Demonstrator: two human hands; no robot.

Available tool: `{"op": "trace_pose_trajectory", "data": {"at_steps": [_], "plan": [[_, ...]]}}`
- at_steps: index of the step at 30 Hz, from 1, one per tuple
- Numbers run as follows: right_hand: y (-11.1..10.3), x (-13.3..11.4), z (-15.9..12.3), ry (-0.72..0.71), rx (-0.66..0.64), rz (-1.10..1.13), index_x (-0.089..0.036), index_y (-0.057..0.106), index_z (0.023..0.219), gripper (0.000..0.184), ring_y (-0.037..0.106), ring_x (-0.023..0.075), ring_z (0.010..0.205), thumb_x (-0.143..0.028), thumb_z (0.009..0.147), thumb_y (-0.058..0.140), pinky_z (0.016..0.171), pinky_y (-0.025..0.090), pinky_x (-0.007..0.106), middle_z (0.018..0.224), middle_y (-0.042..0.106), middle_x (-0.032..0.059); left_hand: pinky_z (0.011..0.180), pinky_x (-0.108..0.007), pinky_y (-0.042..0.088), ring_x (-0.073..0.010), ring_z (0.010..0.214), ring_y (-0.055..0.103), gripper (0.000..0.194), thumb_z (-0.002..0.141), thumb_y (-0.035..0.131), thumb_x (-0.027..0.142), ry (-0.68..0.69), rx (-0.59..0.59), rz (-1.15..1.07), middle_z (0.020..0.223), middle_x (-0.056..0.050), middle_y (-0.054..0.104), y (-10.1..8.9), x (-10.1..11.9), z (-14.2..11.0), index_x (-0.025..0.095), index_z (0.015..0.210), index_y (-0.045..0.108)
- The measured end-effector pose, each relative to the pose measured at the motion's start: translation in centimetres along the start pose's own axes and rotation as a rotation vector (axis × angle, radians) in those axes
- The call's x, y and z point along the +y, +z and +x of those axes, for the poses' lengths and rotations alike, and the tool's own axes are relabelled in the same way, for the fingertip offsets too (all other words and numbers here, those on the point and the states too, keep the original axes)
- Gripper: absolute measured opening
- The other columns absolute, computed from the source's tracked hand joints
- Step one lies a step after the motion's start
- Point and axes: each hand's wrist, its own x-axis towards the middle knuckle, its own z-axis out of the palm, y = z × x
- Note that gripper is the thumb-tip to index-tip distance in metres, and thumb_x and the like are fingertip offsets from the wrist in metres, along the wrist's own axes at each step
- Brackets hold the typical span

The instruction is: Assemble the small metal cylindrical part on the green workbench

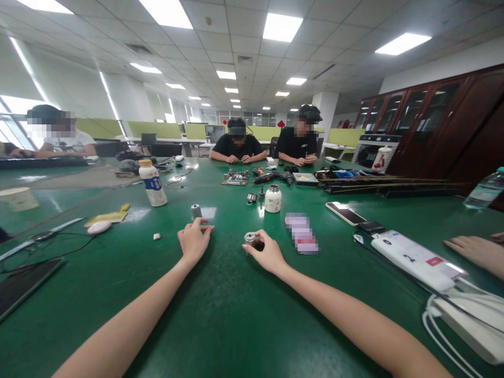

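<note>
My right hand (271, 254) grips a small metal cylinder (249, 239) between thumb and fingers. The cylinder stands upright on the green table, and its round top with a centre hole faces up; it looks like a small motor. To the left, my left hand (193, 240) hovers low over or rests on the table, its fingers bent and apart with nothing seen in them. Just beyond its fingers stands a second grey metal cylinder (196, 211). Whether the left fingers touch that one I cannot tell.
A white jar (273, 198), a drill (271, 178) and a circuit board (235, 178) lie ahead. A bottle (153, 184) stands left, phones (345, 213) and a power bank with cables (417, 260) right. Another person's hand (478, 252) rests far right. Several people sit around.
</note>
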Motion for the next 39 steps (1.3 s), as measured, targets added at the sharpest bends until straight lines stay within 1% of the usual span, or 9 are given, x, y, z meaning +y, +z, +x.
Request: {"op": "trace_pose_trajectory", "data": {"at_steps": [4,9,14,18,22,28,31,35,39], "plan": [[0.0,-0.1,0.0,-0.003,0.001,0.008,-0.024,0.060,0.097,0.031,0.067,0.0201,0.086,-0.043,0.076,0.071,0.081,0.049,0.034,0.089,0.072,0.0022,0.087,-0.037,0.047,-0.0232,0.089,0.069,0.018,0.082,0.065,0.036,0.183,0.105,-0.387,0.087,-0.004,0.075,0.2,3.7,-1.1,0.022,0.089,0.058],[0.0,-0.1,0.0,-0.012,0.000,0.030,-0.024,0.059,0.096,0.029,0.067,0.0201,0.085,-0.042,0.076,0.070,0.081,0.049,0.033,0.088,0.072,0.0017,0.089,-0.039,0.047,-0.0234,0.092,0.069,0.021,0.079,0.069,0.033,0.368,-0.054,-0.492,0.086,-0.004,0.075,0.1,7.5,-3.2,0.022,0.094,0.059],[0.1,-0.1,0.1,-0.027,0.000,0.037,-0.024,0.057,0.092,0.026,0.067,0.0198,0.082,-0.041,0.076,0.069,0.078,0.049,0.033,0.085,0.072,0.0004,0.095,-0.046,0.044,-0.0249,0.094,0.069,0.025,0.078,0.069,0.025,0.412,-0.216,-0.466,0.084,-0.002,0.075,0.2,7.8,-3.9,0.022,0.099,0.057],[0.2,0.0,0.1,-0.027,-0.006,0.046,-0.025,0.057,0.094,0.026,0.068,0.0201,0.083,-0.040,0.077,0.069,0.078,0.049,0.032,0.086,0.072,0.0004,0.092,-0.041,0.049,-0.0225,0.093,0.070,0.022,0.083,0.063,0.028,0.424,-0.297,-0.553,0.091,-0.005,0.074,0.0,7.6,-3.6,0.022,0.103,0.056],[0.1,0.0,0.1,-0.031,-0.004,0.045,-0.025,0.057,0.095,0.027,0.068,0.0201,0.084,-0.040,0.077,0.070,0.079,0.049,0.032,0.088,0.072,0.0009,0.090,-0.038,0.051,-0.0222,0.097,0.070,0.023,0.084,0.058,0.030,0.383,-0.322,-0.620,0.101,-0.008,0.073,-0.4,7.4,-3.2,0.021,0.105,0.055],[0.1,-0.2,0.0,-0.021,-0.001,0.026,-0.024,0.057,0.094,0.026,0.067,0.0192,0.082,-0.039,0.077,0.070,0.076,0.049,0.031,0.085,0.072,0.0001,0.085,-0.038,0.052,-0.0232,0.089,0.071,0.031,0.072,0.071,0.027,0.401,-0.393,-0.533,0.089,-0.004,0.075,-0.8,8.1,-3.0,0.022,0.099,0.056],[0.1,-0.2,0.1,-0.013,0.002,0.017,-0.024,0.058,0.095,0.028,0.067,0.0193,0.083,-0.040,0.076,0.070,0.077,0.048,0.031,0.086,0.072,0.0006,0.082,-0.036,0.052,-0.0211,0.081,0.072,0.025,0.073,0.069,0.026,0.366,-0.301,-0.536,0.084,-0.003,0.076,-1.2,8.7,-2.5,0.022,0.092,0.053],[0.1,0.0,0.1,-0.002,0.008,0.010,-0.024,0.059,0.098,0.031,0.067,0.0200,0.086,-0.043,0.076,0.071,0.079,0.049,0.032,0.089,0.072,0.0018,0.083,-0.036,0.051,-0.0231,0.086,0.072,0.027,0.074,0.070,0.033,0.240,-0.032,-0.485,0.080,-0.003,0.076,-1.8,6.7,-0.1,0.024,0.088,0.049],[0.1,0.0,0.0,0.004,0.000,0.002,-0.025,0.059,0.097,0.032,0.067,0.0203,0.086,-0.044,0.075,0.071,0.080,0.049,0.034,0.090,0.072,0.0020,0.079,-0.039,0.051,-0.0279,0.084,0.072,0.029,0.066,0.072,0.030,0.106,-0.127,-0.281,0.071,-0.002,0.076,-1.3,1.4,1.8,0.025,0.084,0.049]]}}
